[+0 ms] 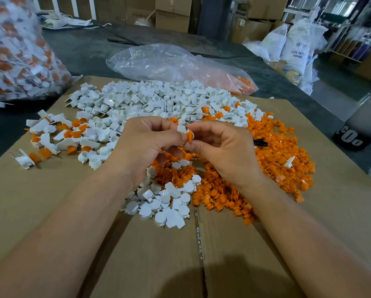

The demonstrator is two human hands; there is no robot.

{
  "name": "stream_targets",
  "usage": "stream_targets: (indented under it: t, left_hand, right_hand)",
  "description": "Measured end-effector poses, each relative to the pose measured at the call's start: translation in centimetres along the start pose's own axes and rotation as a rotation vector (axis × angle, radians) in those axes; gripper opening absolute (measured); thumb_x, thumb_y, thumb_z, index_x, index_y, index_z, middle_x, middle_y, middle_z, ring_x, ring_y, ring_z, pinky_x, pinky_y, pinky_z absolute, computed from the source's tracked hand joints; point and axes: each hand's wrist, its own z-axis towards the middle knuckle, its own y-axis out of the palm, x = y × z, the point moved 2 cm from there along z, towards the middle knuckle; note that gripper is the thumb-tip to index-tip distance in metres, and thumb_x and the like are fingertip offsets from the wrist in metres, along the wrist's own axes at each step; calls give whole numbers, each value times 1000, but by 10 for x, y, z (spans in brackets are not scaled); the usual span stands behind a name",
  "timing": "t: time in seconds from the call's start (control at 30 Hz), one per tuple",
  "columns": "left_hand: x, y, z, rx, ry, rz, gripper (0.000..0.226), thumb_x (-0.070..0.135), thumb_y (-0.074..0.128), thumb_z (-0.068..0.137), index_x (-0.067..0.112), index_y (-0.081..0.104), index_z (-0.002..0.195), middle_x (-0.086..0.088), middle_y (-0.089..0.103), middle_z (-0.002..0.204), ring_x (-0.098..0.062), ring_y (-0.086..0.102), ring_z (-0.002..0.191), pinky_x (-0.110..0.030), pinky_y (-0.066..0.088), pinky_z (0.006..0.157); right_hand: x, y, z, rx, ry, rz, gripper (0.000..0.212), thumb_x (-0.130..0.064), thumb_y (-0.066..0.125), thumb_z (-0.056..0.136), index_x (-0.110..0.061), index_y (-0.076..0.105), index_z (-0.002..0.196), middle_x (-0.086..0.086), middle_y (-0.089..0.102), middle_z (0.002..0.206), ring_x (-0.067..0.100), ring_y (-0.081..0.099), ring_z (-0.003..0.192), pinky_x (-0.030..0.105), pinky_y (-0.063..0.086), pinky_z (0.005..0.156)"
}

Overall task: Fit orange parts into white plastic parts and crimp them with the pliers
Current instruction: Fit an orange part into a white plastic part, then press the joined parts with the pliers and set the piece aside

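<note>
Cardboard [51, 201] carrying the work: white plastic parts [150, 100] heaped along its far edge, orange parts [277, 155] piled toward its right edge, a few fitted pairs [57, 136] near its left edge. Above the middle, the left hand [145, 147] pinches a white part [182, 128] between thumb and fingertips. The right hand [221, 149] pinches an orange part [190, 135] that touches the white one. Fitting appears under way, the orange part not yet seated. Good practice here is to align it square with the socket, press straight until flush, and only then crimp. A black handle [260, 143], probably the pliers, lies just beside the right hand.
</note>
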Motion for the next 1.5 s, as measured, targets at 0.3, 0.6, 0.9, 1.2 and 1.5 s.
stream_targets:
  t: [0.3,0.6,0.9,1.2,1.5]
  left_hand:
    - [0,-1,0,3,6,14,14,6,74,66,12,63,59,-5,66,57,-12,61,45,-15,36,37]
    - [1,0,-1,6,21,36,16,4,73,68,12,62,59,-6,67,56,-11,61,45,-13,36,38]
    - [2,0,-2,6,-9,3,23,0,71,70,15,63,54,-4,64,51,-11,60,44,-13,35,36]
    - [1,2,-2,-8,-12,-22,22,-4,69,71,11,63,56,-7,62,51,-13,59,43,-14,38,36]
    - [0,-2,1,56,-16,-53,19,0,71,70,12,61,59,-2,63,51,-12,60,44,-13,36,37]
  right_hand:
    - [2,0,0,-5,17,-22,35,-6,73,72,-36,62,87,-24,65,74,-1,66,76,14,52,71]
    - [1,1,1,13,5,-31,36,-4,73,73,-32,62,93,-16,65,84,1,66,78,16,53,72]
    - [-2,2,1,52,-81,-31,41,-6,71,70,-15,59,109,0,66,89,18,67,83,33,57,76]
    - [1,0,0,63,-60,-43,38,-4,72,71,-11,61,107,2,68,89,18,68,82,32,57,75]
    - [0,-26,8,-16,173,-409,55,-26,76,71,-31,54,122,-12,61,113,-5,53,101,14,41,90]
